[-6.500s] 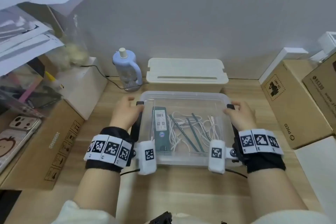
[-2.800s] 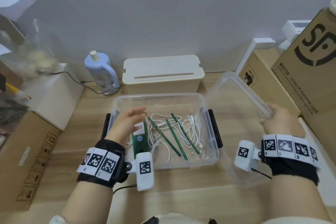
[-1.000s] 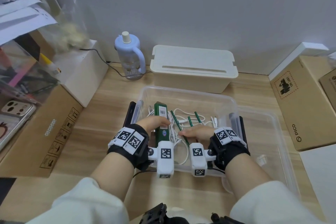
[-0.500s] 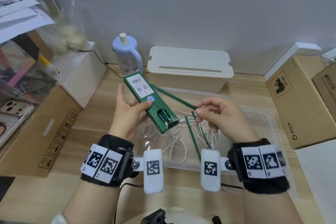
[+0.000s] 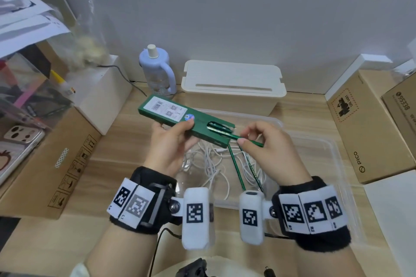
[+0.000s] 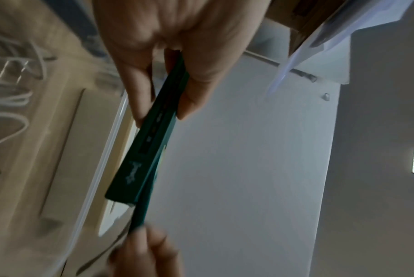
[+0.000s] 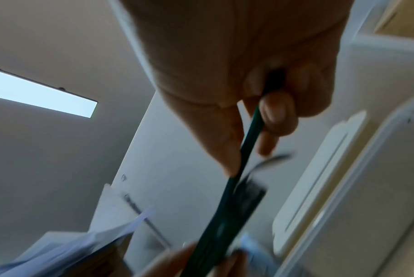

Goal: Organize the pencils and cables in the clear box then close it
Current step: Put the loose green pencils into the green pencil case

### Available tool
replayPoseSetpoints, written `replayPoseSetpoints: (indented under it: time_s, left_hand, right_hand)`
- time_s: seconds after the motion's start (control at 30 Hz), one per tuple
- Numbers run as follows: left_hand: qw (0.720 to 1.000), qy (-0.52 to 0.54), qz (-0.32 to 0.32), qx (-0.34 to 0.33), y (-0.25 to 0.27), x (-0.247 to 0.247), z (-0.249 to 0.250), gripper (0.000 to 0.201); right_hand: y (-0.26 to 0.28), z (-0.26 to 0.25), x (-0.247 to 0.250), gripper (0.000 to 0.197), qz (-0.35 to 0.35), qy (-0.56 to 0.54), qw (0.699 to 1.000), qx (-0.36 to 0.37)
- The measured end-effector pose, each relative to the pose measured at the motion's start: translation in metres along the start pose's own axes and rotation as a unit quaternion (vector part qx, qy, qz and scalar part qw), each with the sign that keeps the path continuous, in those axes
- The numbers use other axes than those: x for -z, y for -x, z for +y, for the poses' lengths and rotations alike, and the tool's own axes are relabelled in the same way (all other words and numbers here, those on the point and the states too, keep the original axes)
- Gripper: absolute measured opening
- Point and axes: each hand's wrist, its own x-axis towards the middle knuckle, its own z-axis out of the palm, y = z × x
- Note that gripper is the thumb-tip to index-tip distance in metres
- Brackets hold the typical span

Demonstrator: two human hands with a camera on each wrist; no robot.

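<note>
Green pencil (image 5: 249,141) sits pinched between thumb and fingertips of the right hand (image 5: 267,150), its tip inside the green pencil case (image 5: 186,122) gripped by the left hand (image 5: 171,146) above the clear box (image 5: 279,123), where white cables (image 5: 209,164) and two pencils (image 5: 236,167) lie.

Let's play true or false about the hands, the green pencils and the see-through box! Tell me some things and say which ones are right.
1. The left hand holds the green pencil case. True.
2. The right hand is empty. False: it pinches a green pencil at the case's open end.
3. White cables lie in the clear box. True.
4. The clear box is closed. False: it is open.
5. Two more pencils lie in the box. True.
</note>
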Motion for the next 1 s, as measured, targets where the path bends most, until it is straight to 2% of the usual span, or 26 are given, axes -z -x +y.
replayPoseSetpoints:
  time_s: [0.13,0.23,0.37,0.47,0.53,0.57,0.63,0.7,0.77,0.83,0.87,0.97,1.0]
  left_hand:
    - [0.999,-0.010,-0.016,0.034,0.005,-0.010,-0.017,0.052]
    - [1.000,0.016,0.006,0.024,0.003,-0.008,-0.016,0.044]
    - [0.993,0.086,0.038,0.071,-0.006,0.000,-0.007,0.012]
    - [0.981,0.139,0.022,0.133,-0.009,0.004,-0.004,0.009]
    - [0.980,0.140,0.018,0.138,-0.008,0.004,-0.004,0.011]
    - [0.982,0.133,0.017,0.130,-0.008,0.003,-0.004,0.012]
    - [0.989,0.099,0.021,0.106,-0.007,0.002,-0.005,0.010]
    - [0.995,0.059,0.030,0.077,-0.008,0.001,-0.007,0.010]
    - [0.997,0.038,0.035,0.054,-0.010,0.002,-0.007,0.017]
    - [0.998,0.026,0.036,0.034,-0.012,0.004,-0.008,0.028]
    - [0.999,0.018,0.038,0.027,-0.012,0.005,-0.008,0.033]
    - [0.999,0.006,0.044,0.023,-0.015,0.008,-0.007,0.035]
    - [0.999,0.008,0.043,0.024,-0.016,0.008,-0.006,0.034]
  right_hand:
    - [0.001,-0.004,-0.023,0.036,-0.012,-0.013,1.000,0.006]
    - [0.004,0.000,-0.022,0.043,0.027,-0.045,0.998,0.027]
    - [0.005,0.006,-0.014,0.038,0.020,-0.087,0.996,0.031]
    - [-0.002,0.014,-0.014,0.038,0.024,-0.104,0.994,0.000]
    - [-0.013,0.024,-0.016,0.034,0.030,-0.125,0.991,-0.048]
    - [-0.021,0.031,-0.018,0.029,0.016,-0.116,0.989,-0.087]
    - [-0.035,0.047,-0.024,0.021,-0.055,-0.048,0.984,-0.164]
    - [-0.050,0.059,-0.035,0.023,-0.156,0.020,0.961,-0.228]
    - [-0.062,0.069,-0.048,0.022,-0.227,0.098,0.932,-0.266]
    - [-0.074,0.079,-0.062,0.028,-0.254,0.152,0.916,-0.272]
    - [-0.085,0.100,-0.072,0.033,-0.259,0.179,0.912,-0.265]
    - [-0.106,0.161,-0.095,0.066,-0.350,0.233,0.879,-0.225]
    - [-0.109,0.157,-0.097,0.063,-0.354,0.218,0.871,-0.261]
